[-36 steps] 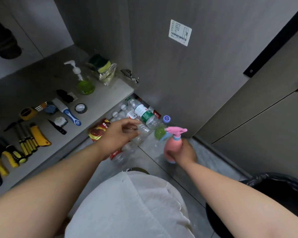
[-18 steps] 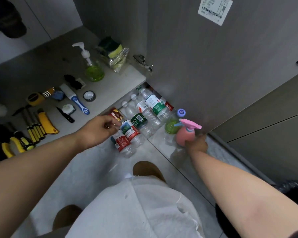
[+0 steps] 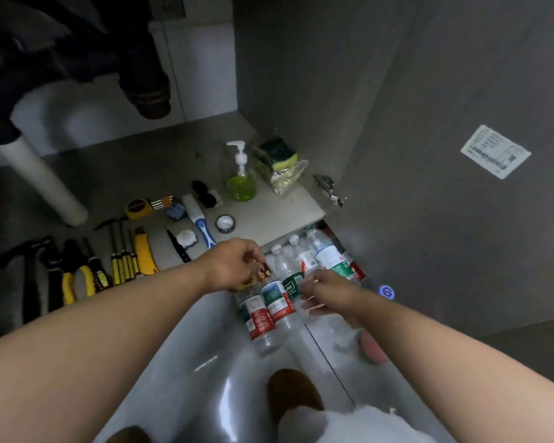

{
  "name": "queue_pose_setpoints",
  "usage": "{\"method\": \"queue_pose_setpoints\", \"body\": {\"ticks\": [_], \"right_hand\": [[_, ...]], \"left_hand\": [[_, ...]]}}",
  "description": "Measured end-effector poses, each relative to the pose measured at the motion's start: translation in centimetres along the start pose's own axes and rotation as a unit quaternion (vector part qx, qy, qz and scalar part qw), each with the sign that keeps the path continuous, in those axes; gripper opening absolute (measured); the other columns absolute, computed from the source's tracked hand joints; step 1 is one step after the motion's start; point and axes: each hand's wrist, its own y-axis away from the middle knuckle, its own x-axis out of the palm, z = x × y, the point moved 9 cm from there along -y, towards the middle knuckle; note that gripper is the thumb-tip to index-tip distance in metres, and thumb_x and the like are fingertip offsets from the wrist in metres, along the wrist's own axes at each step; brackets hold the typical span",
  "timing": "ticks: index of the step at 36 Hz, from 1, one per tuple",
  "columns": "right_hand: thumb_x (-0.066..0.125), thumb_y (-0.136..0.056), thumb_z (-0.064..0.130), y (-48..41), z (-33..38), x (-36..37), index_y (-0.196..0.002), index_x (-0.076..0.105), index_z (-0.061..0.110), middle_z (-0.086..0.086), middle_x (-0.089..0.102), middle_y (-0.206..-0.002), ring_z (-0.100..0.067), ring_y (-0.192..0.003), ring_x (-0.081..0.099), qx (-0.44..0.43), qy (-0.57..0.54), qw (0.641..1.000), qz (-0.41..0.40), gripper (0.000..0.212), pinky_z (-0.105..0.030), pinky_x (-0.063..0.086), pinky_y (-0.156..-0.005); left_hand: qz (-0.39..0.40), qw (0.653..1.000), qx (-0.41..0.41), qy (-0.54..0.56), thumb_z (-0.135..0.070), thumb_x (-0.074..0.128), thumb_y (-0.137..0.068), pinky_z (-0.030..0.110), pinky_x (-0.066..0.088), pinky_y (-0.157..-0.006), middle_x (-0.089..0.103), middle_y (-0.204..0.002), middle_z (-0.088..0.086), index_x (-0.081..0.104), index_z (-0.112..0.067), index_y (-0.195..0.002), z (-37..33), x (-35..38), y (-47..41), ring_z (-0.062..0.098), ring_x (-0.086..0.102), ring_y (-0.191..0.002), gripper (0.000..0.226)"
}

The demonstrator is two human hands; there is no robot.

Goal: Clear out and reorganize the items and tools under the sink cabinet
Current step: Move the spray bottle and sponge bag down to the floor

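Observation:
Several plastic water bottles (image 3: 271, 310) with red and green labels lie side by side on the floor in front of the open sink cabinet. My left hand (image 3: 232, 266) is at their left end, fingers curled on a red and yellow packet (image 3: 263, 274). My right hand (image 3: 328, 292) is over the bottles, thumb and fingers spread beside a green-labelled bottle (image 3: 292, 285); whether it grips the bottle is unclear. A pink spray bottle (image 3: 373, 348) stands on the floor, mostly hidden under my right forearm.
On the cabinet floor (image 3: 269, 215) lie a hammer (image 3: 29, 260), pliers (image 3: 74, 276), screwdrivers (image 3: 122, 260), a yellow knife (image 3: 143, 254), a brush (image 3: 202, 222), a tape roll (image 3: 225, 223), a soap dispenser (image 3: 241, 180) and bagged sponges (image 3: 280, 164). A white pipe (image 3: 42, 180) stands left. The open door (image 3: 429, 219) is on the right.
My right hand has let go of the pink spray bottle and moved left onto the water bottles. My left hand has stayed at the packet. The view has tilted up into the cabinet.

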Motion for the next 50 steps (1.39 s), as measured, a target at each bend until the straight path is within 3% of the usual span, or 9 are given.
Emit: {"method": "queue_pose_setpoints", "body": {"ticks": [5,14,23,26,28,31,37,43,50], "right_hand": [[0.066,-0.093,0.019,-4.1,7.0,-1.9,-0.115,0.057,0.013,-0.015,0.068,-0.102,-0.025,-0.085,0.066,-0.071,0.105,0.988,-0.082,0.025,-0.043,0.058,-0.083],[0.078,-0.079,0.038,-12.4,22.3,-2.2,-0.142,0.037,0.022,-0.012,0.045,-0.139,-0.033,-0.117,0.056,-0.255,0.167,0.936,-0.178,0.077,-0.050,0.054,-0.096],[0.069,-0.090,0.023,-19.7,29.1,0.3,-0.139,0.048,0.015,-0.015,0.060,-0.132,-0.034,-0.112,0.065,-0.213,0.112,0.954,-0.178,0.054,-0.046,0.056,-0.095],[0.057,-0.097,0.025,-18.4,29.0,-1.2,-0.121,0.065,0.015,-0.010,0.068,-0.123,-0.031,-0.112,0.065,-0.221,0.186,0.915,-0.282,0.027,-0.023,0.047,-0.089],[0.055,-0.098,0.028,-16.5,28.3,-2.0,-0.115,0.068,0.016,-0.010,0.071,-0.116,-0.031,-0.108,0.067,-0.237,0.209,0.892,-0.324,0.024,-0.027,0.051,-0.086],[0.055,-0.096,0.024,-13.4,26.5,-3.0,-0.108,0.071,0.015,-0.012,0.074,-0.100,-0.034,-0.094,0.070,-0.263,0.157,0.899,-0.314,0.022,-0.037,0.056,-0.081],[0.065,-0.089,0.025,-5.4,22.8,-5.5,-0.084,0.067,0.016,-0.010,0.072,-0.082,-0.030,-0.076,0.072,-0.292,0.114,0.917,-0.246,0.010,-0.053,0.059,-0.077],[0.065,-0.094,0.008,-0.4,17.3,-6.2,-0.099,0.066,0.001,-0.014,0.069,-0.080,-0.027,-0.068,0.069,-0.226,0.102,0.967,-0.051,0.008,-0.037,0.056,-0.062],[0.071,-0.090,0.030,1.6,8.6,-9.2,-0.114,0.067,0.014,0.006,0.069,-0.087,-0.012,-0.081,0.066,-0.069,0.132,0.989,0.015,0.029,-0.037,0.054,-0.086]], "left_hand": [[-0.053,0.998,-0.028,0.027,-0.026,0.061,-0.098,0.038,0.056,-0.094,0.068,-0.113,0.001,0.068,-0.025,-0.111,3.2,-2.3,-1.9,0.017,0.065,-0.103,0.014],[-0.216,0.962,-0.032,0.163,-0.003,0.065,-0.091,0.018,0.045,-0.083,0.067,-0.105,-0.003,0.067,-0.021,-0.102,8.8,-5.6,-5.6,0.016,0.064,-0.104,0.021],[-0.249,0.935,-0.058,0.248,-0.009,0.070,-0.089,0.039,0.052,-0.095,0.063,-0.116,0.004,0.060,-0.016,-0.116,11.4,-5.1,-6.5,0.019,0.062,-0.107,0.030],[-0.248,0.930,-0.052,0.265,-0.009,0.071,-0.088,0.033,0.051,-0.090,0.059,-0.121,0.006,0.055,-0.018,-0.124,11.3,-4.9,-7.0,0.018,0.061,-0.108,0.040],[-0.241,0.930,-0.044,0.275,-0.012,0.074,-0.088,0.034,0.051,-0.093,0.055,-0.127,0.008,0.049,-0.021,-0.134,10.9,-4.8,-7.4,0.019,0.059,-0.113,0.053],[-0.253,0.932,-0.026,0.259,-0.019,0.080,-0.083,0.043,0.047,-0.107,0.046,-0.140,0.007,0.038,-0.030,-0.146,9.8,-5.2,-7.6,0.022,0.052,-0.127,0.076],[-0.247,0.951,0.041,0.179,-0.041,0.093,-0.065,0.031,0.033,-0.114,0.027,-0.159,0.001,0.014,-0.042,-0.157,4.2,-4.3,-7.9,0.019,0.031,-0.145,0.121],[-0.119,0.968,0.089,0.203,-0.041,0.094,-0.058,0.037,0.055,-0.092,0.058,-0.128,-0.002,0.033,-0.041,-0.136,-1.3,3.7,-7.4,0.016,0.061,-0.113,0.099],[0.008,0.977,0.057,0.203,-0.052,0.090,-0.046,0.032,0.058,-0.086,0.063,-0.117,-0.017,0.036,-0.052,-0.128,-1.5,15.0,-4.4,0.009,0.066,-0.103,0.098]]}}
